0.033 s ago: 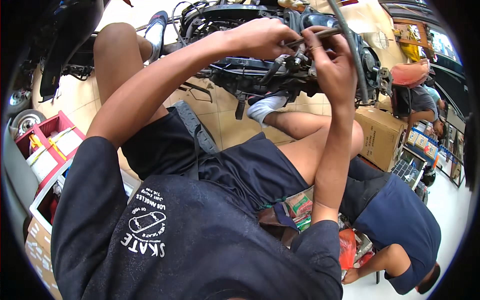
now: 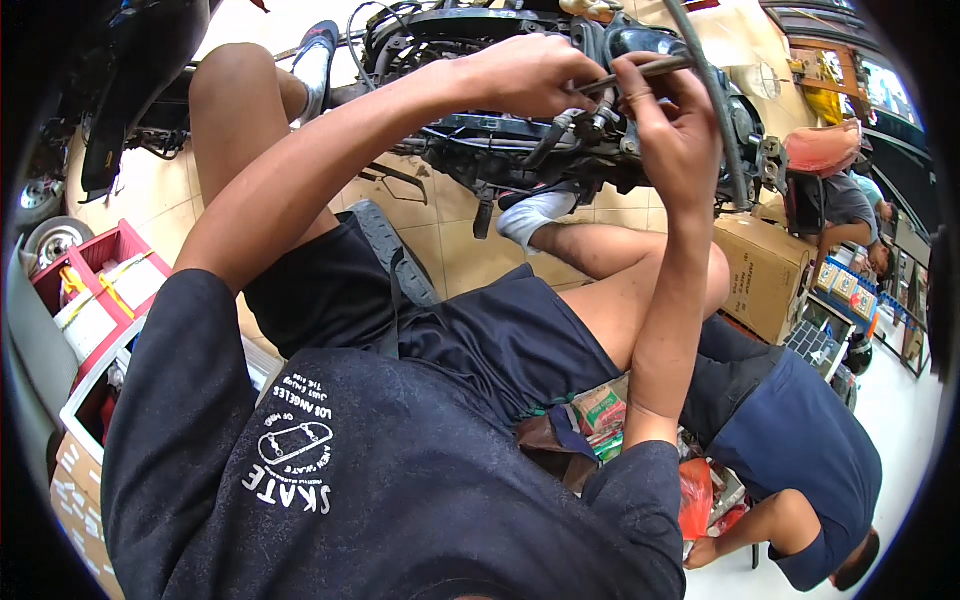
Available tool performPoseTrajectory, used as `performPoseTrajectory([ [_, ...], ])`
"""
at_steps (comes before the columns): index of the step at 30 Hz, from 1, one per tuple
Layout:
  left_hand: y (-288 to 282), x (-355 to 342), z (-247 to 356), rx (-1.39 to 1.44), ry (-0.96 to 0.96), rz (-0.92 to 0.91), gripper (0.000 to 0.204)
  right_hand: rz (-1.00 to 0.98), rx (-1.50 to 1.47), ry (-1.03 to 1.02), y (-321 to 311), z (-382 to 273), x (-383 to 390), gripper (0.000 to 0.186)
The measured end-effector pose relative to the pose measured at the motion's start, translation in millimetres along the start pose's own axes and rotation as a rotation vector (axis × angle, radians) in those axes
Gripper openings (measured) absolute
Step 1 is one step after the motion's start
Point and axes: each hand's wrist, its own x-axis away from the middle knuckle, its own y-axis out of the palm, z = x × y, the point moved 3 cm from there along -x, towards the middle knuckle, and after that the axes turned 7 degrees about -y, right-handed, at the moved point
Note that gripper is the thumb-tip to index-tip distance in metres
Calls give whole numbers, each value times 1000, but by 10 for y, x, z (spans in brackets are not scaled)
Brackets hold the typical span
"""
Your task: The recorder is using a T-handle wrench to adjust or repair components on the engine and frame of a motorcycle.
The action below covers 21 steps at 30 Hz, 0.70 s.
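Note:
A stripped motorcycle with bare frame, wiring and black parts lies across the top of the view. Above it, my left hand is closed, with fingertips pinching one end of a thin dark tube. My right hand grips the same tube further right between thumb and fingers. Just below the fingertips is a small metal fitting with a black hose stub beside it. A longer grey-green bar or hose passes right behind my right hand. Which part the tube joins is hidden by my fingers.
At left stand a red open tool tray and a wheel. A cardboard box sits to the right. Nearby a co-worker in a dark blue shirt bends over a red plastic bag. My legs straddle a black footrest-like pad.
My right hand has shifted slightly to the right, and the tube shows a little more plainly between both hands. My left hand stays nearly where it was.

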Motion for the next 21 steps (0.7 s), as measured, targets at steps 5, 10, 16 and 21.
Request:
performPoseTrajectory([
  [5,-18,1,4,-73,-10,-22,23,-2,22,56,-47,49,1,15],
  [10,12,22,-37,-162,43,26,23,-60,-38,74,-23,52,-2,13],
  [16,-39,69,6,-186,46,-2,21,-221,-37,-82,6,77,-12,14],
  [21,-25,81,30,-190,19,-11,20,-233,-51,-59,-2,124,17,13],
])
